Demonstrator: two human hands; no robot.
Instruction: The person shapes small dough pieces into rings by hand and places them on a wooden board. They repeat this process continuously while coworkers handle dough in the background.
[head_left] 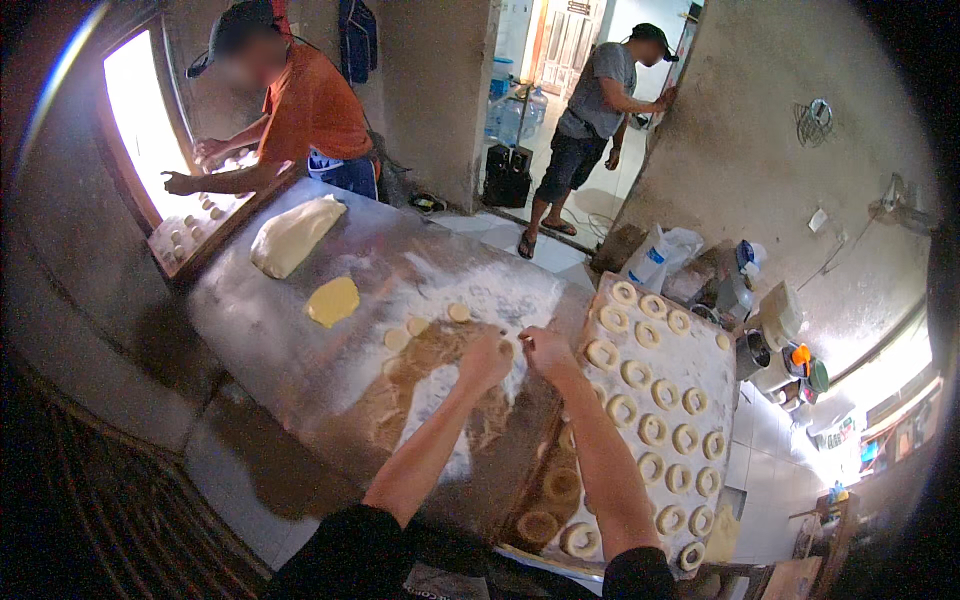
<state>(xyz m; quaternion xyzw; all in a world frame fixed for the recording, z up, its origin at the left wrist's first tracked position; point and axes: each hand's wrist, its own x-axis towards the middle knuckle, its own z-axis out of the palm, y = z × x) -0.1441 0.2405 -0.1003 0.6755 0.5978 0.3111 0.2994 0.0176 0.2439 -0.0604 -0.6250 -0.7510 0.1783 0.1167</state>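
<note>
While both bare hands work close together above the floured right-hand part of the table, what they grip is only partly shown. A small pale piece, apparently dough, shows beside the fingers of the left hand; whether it is pinched cannot be told. The right hand has its fingers curled inward with the tips near the thumb; anything between them is too small to confirm.

Handling, as judged: the piece should be light, soft and easily dented, with dry flour limiting stick. Best hold is a light fingertip grip at the edge; firm pressure would likely stretch or tear it.

Pose: both forearms reach forward from the table's near side, the left angled rightward and the right leaning leftward, crossing above the board. Hands are near each other, apparently not touching.

Other stock: small dough rounds lie left of the hands, on the table's middle. A yellow slab and a large dough lump lie farther toward the table's far left. Against the table's right side, the board bears rows of dough rings.
</note>
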